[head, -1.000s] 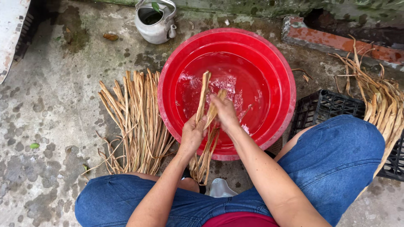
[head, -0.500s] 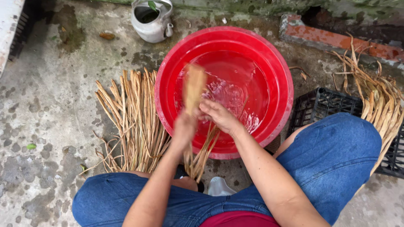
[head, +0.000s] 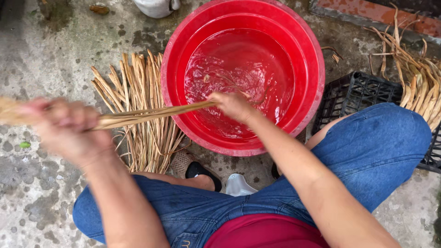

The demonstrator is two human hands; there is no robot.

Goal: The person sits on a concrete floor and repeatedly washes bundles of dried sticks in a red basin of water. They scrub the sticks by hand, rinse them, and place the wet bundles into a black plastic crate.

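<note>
Both hands gripped one wet strip (head: 151, 113): left hand (head: 64, 126), blurred, over the floor; right hand (head: 234, 104) above the red basin (head: 312, 92).

Packages: we are seeing none here.
Labels: we are finding none.
Signs: none.
Screens: we are spotting none.

A mottled, damp concrete floor (head: 41, 193) carries everything. On it stands a red basin (head: 312, 87) of water — the landmark. Just left of the basin lies a fanned bundle of dry straw-coloured strips (head: 138, 92); right of it sits a black plastic crate (head: 363, 94), and beyond that another heap of strips (head: 418, 78) — tangled.
</note>
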